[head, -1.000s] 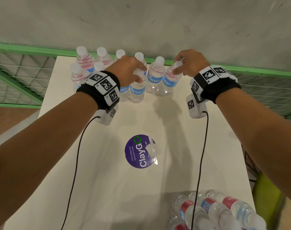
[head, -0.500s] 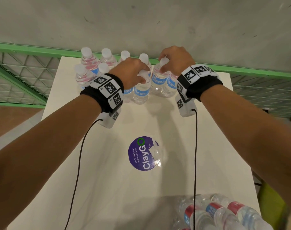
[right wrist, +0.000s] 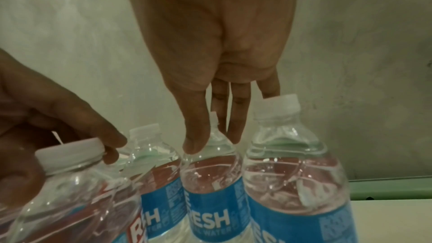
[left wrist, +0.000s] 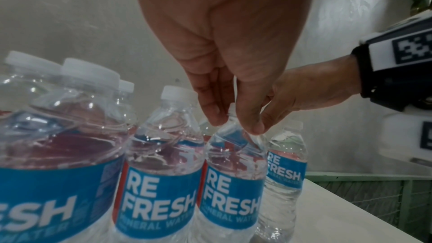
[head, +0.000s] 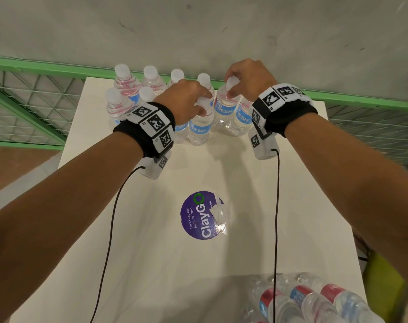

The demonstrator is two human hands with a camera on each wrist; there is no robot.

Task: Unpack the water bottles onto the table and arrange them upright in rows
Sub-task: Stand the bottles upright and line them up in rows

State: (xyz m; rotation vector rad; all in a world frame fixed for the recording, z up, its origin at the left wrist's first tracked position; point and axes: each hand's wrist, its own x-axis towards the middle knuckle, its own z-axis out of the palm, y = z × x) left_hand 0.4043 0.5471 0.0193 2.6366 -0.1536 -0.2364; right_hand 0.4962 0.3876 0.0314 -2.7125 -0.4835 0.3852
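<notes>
1. At the far end of the white table [head: 151,264], up against the green rail [head: 35,66], the unpacked bottles stand upright in two rough rows, caps up, so their long axes are vertical.

2. The left hand [head: 184,99] comes down from above on the front-row bottle [head: 199,127]. Fingertips and thumb pinch its neck right under the cap. The wrist view shows that pinch clearly.

3. The right hand [head: 247,78] does the same on the back-row bottle [head: 225,108], its fingers curled round the white cap and neck. One more bottle [head: 241,117] stands just to the right of it, touching or nearly so.

4. What matters next, I'd guess, is that each held bottle hangs straight below its hand, already vertical. Any nudge into line is a short slide or lift-and-set sideways, with no turning needed. The two held bottles sit just beside each other, so the knuckles are close.

5. Materials: thin, clear, ribbed plastic with blue and red labels and white screw caps. They look squeezable, so gripping at the stiff neck makes sense.

6. Near me at the table's right corner, the pack [head: 310,301] lies with more bottles on their sides in crinkly wrap. The right hand is nearer to it. A purple round sticker [head: 198,217] sits mid-table.
</notes>
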